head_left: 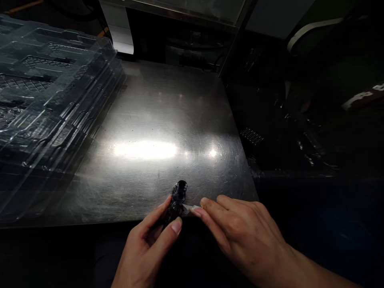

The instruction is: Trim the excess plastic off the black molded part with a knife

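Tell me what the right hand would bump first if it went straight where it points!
The right hand would probably meet the shiny black part in the left hand; the pale pointed tool looks very near it, but touching is unclear.

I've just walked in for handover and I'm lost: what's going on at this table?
A person is working by hand at the near edge of a metal table. The left hand grips a glossy black part, while the right hand pinches a small, pointed, blade-like tool, its tip at the part's side. A stack of clear plastic trays sits at the table's left.
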`<action>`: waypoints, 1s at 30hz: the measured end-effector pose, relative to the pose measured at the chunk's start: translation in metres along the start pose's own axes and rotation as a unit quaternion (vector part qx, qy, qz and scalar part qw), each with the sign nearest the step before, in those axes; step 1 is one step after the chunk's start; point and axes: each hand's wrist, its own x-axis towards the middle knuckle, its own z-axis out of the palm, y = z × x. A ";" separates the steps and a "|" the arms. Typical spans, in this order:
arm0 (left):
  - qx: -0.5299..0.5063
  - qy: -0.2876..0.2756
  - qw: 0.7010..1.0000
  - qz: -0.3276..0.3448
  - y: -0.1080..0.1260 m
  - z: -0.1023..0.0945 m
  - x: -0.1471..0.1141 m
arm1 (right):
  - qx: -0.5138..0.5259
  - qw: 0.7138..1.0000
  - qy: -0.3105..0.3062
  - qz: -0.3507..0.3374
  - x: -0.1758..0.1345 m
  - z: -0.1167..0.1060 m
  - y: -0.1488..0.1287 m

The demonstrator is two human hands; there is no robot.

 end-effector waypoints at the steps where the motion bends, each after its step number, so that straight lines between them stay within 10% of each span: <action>1: 0.005 -0.008 1.000 -0.003 -0.001 -0.001 0.001 | -0.001 1.000 0.007 0.003 -0.001 0.001 -0.001; 22: -0.002 0.044 0.998 0.035 -0.006 0.014 -0.011 | 0.078 0.963 0.245 0.076 -0.013 0.041 -0.003; 30: -0.029 0.036 0.998 0.048 -0.007 0.012 -0.010 | 0.585 0.773 -0.047 0.242 0.020 0.028 -0.008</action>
